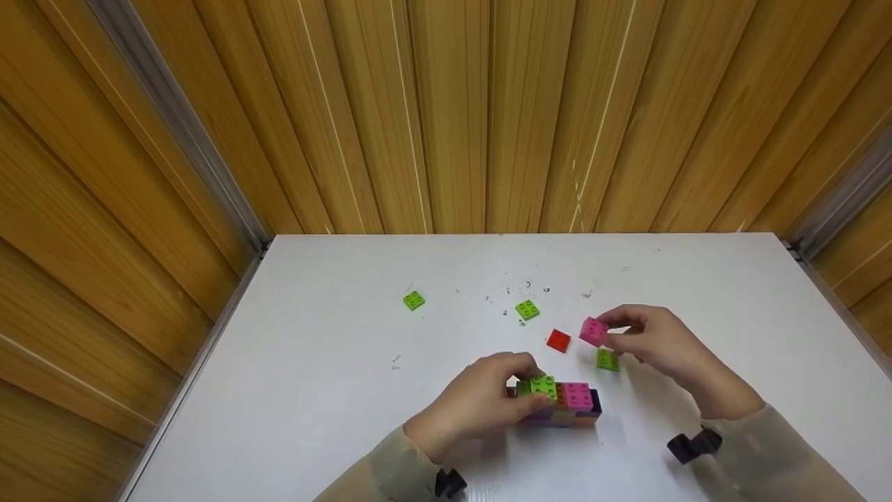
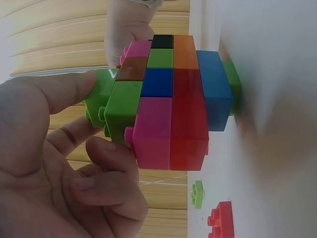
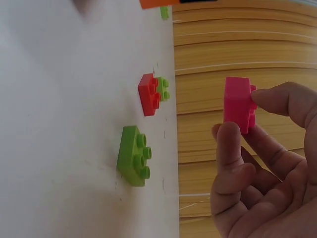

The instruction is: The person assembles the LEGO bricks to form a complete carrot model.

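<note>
My left hand (image 1: pixel 484 392) pinches a light green toy brick (image 1: pixel 543 386) on top of a stack of joined building bricks (image 1: pixel 578 413). Pink, brown, green, blue, orange, red and black bricks make up this stack, as the left wrist view shows. Beneath it sit a blue brick (image 2: pixel 215 91) and a green brick (image 2: pixel 233 88); whether it touches the table is unclear. To the right, my right hand (image 1: pixel 655 341) holds a pink brick (image 3: pixel 237 101) between thumb and fingers, above the table. Its studs face the thumb side in the right wrist view.
On the white table (image 1: pixel 313 390) lie a red brick (image 1: pixel 558 340) and a green brick (image 1: pixel 608 360) close to the right hand. Farther back are two more green bricks, one in the middle (image 1: pixel 527 310) and one leftward (image 1: pixel 414 300). Wood-patterned panels (image 1: pixel 453 118) enclose the table.
</note>
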`<move>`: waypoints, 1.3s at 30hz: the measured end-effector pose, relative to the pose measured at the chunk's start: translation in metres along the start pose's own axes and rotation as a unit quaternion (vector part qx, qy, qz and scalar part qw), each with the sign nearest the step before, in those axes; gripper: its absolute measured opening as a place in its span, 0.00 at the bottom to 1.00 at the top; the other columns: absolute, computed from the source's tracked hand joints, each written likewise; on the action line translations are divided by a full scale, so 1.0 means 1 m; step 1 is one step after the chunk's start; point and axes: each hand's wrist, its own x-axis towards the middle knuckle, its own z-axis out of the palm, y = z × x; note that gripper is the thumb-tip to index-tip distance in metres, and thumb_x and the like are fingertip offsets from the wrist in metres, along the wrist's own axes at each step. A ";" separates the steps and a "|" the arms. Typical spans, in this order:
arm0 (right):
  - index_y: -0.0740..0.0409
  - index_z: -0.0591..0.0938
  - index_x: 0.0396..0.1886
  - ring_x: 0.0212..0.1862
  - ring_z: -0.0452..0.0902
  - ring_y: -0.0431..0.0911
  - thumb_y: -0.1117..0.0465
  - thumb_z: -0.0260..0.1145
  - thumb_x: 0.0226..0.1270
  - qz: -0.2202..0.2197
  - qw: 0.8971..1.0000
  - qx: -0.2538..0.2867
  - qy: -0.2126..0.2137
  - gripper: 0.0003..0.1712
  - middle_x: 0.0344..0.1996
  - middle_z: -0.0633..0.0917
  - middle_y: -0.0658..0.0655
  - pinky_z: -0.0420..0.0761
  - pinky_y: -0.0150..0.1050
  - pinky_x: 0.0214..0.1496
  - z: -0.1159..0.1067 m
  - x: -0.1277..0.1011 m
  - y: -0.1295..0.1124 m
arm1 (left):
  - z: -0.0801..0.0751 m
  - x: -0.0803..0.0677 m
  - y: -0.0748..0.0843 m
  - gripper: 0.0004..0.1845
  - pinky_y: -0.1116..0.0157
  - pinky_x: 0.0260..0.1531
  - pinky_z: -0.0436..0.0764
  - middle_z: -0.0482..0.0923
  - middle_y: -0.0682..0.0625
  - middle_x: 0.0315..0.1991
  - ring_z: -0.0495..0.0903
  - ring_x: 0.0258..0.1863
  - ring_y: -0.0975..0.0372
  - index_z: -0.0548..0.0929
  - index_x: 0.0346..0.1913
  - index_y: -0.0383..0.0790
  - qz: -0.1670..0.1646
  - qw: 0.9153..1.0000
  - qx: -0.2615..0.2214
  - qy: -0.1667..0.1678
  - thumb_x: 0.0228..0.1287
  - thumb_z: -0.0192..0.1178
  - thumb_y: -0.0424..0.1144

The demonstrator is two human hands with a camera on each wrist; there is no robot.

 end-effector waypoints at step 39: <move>0.47 0.94 0.57 0.45 0.82 0.36 0.59 0.79 0.74 -0.177 0.984 0.014 -0.026 0.15 0.47 0.94 0.47 0.76 0.34 0.44 0.048 -0.058 -0.020 | 0.001 -0.001 -0.002 0.08 0.68 0.50 0.83 0.90 0.64 0.50 0.81 0.46 0.73 0.89 0.48 0.58 0.017 1.000 0.003 0.010 0.75 0.76 0.53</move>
